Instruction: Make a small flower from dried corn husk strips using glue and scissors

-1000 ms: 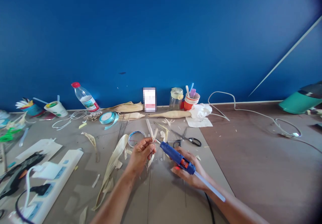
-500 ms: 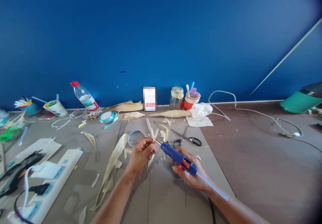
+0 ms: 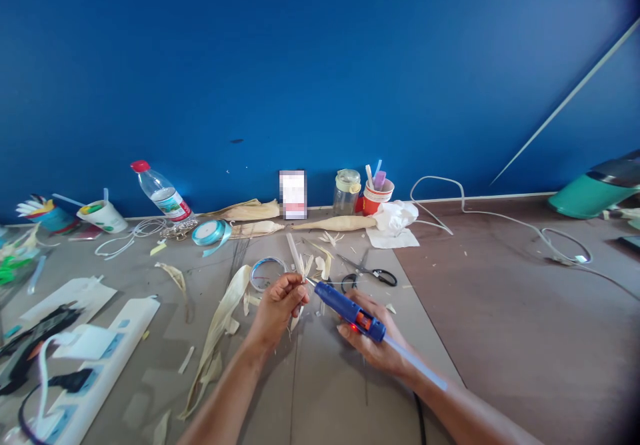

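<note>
Gripping the glue gun (image 3: 343,303), the right hand (image 3: 385,353) aims it upper-left. The left hand (image 3: 280,306) pinches pale strips (image 3: 307,266) beside its tip (image 3: 311,282).

Clear passage: brown tabletop (image 3: 520,318), right of right hand (image 3: 380,348). Obstructions: scissors (image 3: 385,277) beyond that hand; 1 power strip (image 3: 123,345), left.

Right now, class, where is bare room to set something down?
Widest: brown tabletop between white cable and right forearm; smaller: grey surface between that and left forearm. Crowded: around the left hand, with husks, ring and scissors.
</note>
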Available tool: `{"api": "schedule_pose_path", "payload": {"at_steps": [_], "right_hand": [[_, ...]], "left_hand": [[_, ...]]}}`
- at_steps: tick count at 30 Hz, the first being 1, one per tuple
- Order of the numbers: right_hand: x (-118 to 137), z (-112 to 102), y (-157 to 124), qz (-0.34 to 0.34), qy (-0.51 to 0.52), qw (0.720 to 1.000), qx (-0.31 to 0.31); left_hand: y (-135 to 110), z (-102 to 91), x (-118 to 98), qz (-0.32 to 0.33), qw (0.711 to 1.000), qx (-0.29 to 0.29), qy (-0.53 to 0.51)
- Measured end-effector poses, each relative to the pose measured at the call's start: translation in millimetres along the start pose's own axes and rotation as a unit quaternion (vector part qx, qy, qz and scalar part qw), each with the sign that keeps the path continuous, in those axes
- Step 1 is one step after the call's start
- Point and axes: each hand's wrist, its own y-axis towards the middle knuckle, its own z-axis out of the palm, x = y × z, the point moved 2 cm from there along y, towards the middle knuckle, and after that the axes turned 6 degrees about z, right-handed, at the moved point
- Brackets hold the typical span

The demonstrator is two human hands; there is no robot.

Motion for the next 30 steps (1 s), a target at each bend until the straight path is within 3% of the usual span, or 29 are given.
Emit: {"api": "schedule_pose_path", "payload": {"at_steps": [30], "right_hand": [[-0.9,2.3,0.8,0.037,-0.074,0.997,0.009]], "left_hand": [[-0.4,1.0,0.9,-0.009,1.000,0.002,0.003]]}}
